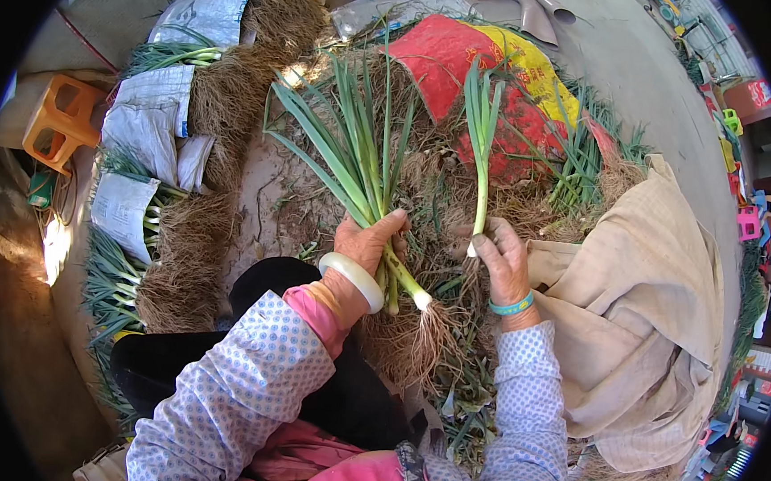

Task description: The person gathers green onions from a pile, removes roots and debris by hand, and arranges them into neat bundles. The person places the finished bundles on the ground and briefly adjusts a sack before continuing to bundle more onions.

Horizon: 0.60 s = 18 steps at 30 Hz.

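In my left hand point(370, 243) is a small bunch of green onions point(357, 165), green leaves fanning away from me. Their white bases and brown stringy roots point(429, 341) hang towards my lap. My right hand point(501, 259) pinches a single green onion point(483, 160) near its white base, its leaves pointing away from me. The two hands are apart, a short gap between them. A pale bangle point(354, 280) circles my left wrist and a blue wristband point(511, 306) my right. Below both hands lies a heap of loose roots and leaf scraps point(428, 203).
On the left, a long row of rooted green onions point(183, 260) is partly covered by white woven sacks point(147, 103). A red and yellow sack point(451, 64) lies over more onions ahead. Beige cloth point(635, 311) is heaped at right. An orange plastic stool point(62, 117) stands far left.
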Each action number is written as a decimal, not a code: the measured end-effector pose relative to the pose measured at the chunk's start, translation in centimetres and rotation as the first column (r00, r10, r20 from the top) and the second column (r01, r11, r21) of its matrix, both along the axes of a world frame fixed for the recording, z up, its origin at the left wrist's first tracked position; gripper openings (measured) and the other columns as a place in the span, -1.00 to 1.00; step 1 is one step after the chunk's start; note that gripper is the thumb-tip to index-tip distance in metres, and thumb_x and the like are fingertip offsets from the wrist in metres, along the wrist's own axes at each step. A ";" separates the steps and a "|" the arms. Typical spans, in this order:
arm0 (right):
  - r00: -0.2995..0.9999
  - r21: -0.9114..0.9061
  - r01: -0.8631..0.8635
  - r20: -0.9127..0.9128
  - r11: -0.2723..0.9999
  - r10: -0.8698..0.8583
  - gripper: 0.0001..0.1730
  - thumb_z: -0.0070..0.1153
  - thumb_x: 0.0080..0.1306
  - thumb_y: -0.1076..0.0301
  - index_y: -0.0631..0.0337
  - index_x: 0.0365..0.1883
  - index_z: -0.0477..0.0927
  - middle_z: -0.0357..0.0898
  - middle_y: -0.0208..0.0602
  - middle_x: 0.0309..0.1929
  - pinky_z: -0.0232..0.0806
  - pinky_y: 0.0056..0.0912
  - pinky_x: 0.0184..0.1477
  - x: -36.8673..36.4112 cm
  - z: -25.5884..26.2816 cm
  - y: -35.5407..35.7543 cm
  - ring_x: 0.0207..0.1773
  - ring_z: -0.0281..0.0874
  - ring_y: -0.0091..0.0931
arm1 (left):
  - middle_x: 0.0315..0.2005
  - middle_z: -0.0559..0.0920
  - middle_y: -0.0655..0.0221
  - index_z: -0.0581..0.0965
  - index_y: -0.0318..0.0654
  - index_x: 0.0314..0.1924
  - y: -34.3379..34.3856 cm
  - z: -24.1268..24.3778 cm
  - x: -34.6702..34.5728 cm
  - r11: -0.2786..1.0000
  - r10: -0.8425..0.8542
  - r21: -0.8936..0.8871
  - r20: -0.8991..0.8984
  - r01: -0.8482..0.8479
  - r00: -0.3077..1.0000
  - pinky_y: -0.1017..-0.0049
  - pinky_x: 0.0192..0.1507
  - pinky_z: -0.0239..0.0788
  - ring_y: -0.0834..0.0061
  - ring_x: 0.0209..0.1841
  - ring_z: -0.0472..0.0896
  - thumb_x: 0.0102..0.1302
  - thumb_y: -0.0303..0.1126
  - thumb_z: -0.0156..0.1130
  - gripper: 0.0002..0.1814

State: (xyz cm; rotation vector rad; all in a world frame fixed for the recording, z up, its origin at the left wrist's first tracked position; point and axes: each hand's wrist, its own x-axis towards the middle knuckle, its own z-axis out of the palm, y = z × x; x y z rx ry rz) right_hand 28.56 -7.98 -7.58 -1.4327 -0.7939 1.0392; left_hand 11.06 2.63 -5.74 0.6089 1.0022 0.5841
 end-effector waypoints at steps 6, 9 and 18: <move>0.961 -0.020 -0.011 0.277 1.000 0.016 -0.75 0.10 0.21 0.42 0.30 -0.15 0.47 0.53 -0.34 -0.35 0.32 -0.57 -0.26 -4.1 2.3 -3.7 -0.33 0.46 -0.59 | -0.21 0.57 0.32 0.36 -0.23 0.00 -0.6 1.8 -0.3 0.986 -0.162 0.080 0.247 0.147 0.956 0.62 -0.42 0.35 0.60 -0.30 0.48 0.13 -0.44 0.25 -0.58; 0.889 0.079 0.099 0.440 0.992 -0.124 -0.78 0.16 0.16 0.44 0.30 -0.23 0.51 0.48 -0.39 -0.34 0.29 -0.58 -0.22 -5.0 2.6 -5.0 -0.30 0.43 -0.58 | -0.21 0.58 0.31 0.36 -0.22 0.00 -0.6 2.3 -0.6 0.970 -0.243 0.102 0.355 0.221 0.903 0.64 -0.40 0.35 0.59 -0.29 0.49 0.13 -0.42 0.26 -0.57; 0.884 0.025 0.360 -0.330 0.933 -0.332 -0.86 0.07 0.24 0.41 0.29 -0.28 0.55 0.49 -0.39 -0.50 0.24 -0.62 -0.44 -5.8 0.1 -6.9 -0.51 0.38 -0.62 | -0.27 0.59 0.30 0.38 -0.23 -0.03 -1.3 1.8 -0.7 0.962 -0.274 0.093 0.357 0.258 0.893 0.53 -0.22 0.43 0.48 -0.18 0.54 0.21 -0.39 0.21 -0.66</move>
